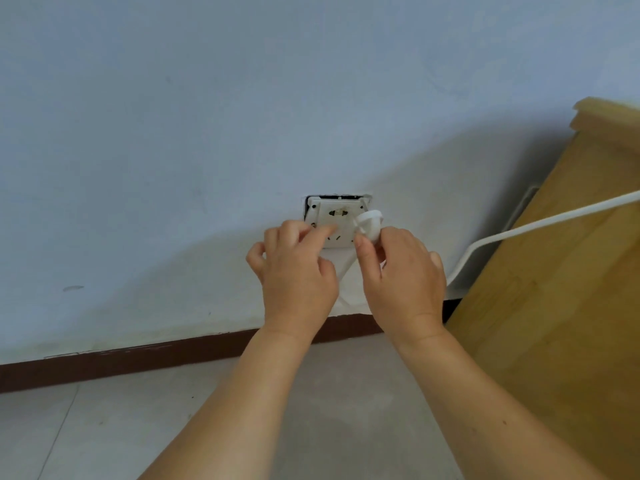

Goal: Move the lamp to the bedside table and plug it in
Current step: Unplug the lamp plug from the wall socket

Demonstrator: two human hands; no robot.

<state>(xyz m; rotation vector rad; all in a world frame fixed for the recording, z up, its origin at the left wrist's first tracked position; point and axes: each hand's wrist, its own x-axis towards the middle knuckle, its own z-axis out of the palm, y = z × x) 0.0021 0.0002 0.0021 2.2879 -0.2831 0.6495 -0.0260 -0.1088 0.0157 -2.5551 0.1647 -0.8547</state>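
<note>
A pale wall (173, 133) meets a grey floor (104, 427) at a dark skirting (138, 358). Low on the wall sits a white socket (334, 216), loose in its cut-out. The right hand (405, 278) pinches a white plug (369, 225) at the socket's right edge, not yet in. Its cord (540, 225) runs right across a wooden cabinet (554, 289). The left hand (298, 271), fingers curled and holding nothing, touches the socket's lower left corner.

No text, label, brand, number or sign can be read anywhere in the view; the white wall socket (334, 220) and the white plug (370, 221) bear no legible marking.
</note>
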